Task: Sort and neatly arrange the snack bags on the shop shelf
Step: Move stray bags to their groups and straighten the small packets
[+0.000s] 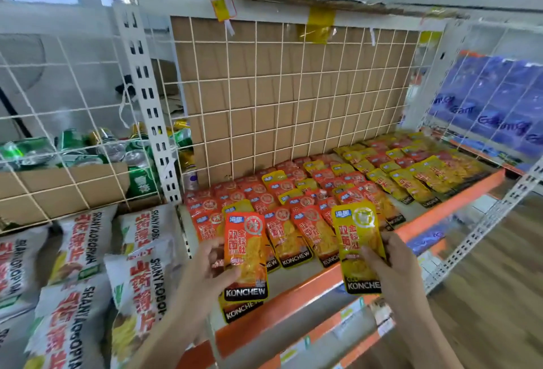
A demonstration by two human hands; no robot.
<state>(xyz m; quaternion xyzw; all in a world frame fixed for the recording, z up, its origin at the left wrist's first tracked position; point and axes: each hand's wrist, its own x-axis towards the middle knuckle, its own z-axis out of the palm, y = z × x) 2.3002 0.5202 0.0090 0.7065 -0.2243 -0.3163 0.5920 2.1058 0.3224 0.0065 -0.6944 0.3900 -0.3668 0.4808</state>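
Head view: left hand (210, 264) tight around orange bag (246, 251), right hand (392, 262) tight around yellow bag (356, 236).

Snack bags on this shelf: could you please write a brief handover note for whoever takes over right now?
Left hand grips an orange bag, with a second bag behind it. Right hand pinches a yellow bag.
On the shelf, orange rows lie left, yellow rows right.
Done: most bags grouped by colour.
Left: place the held bags, pull the stray yellow bags out of the orange rows, straighten up.
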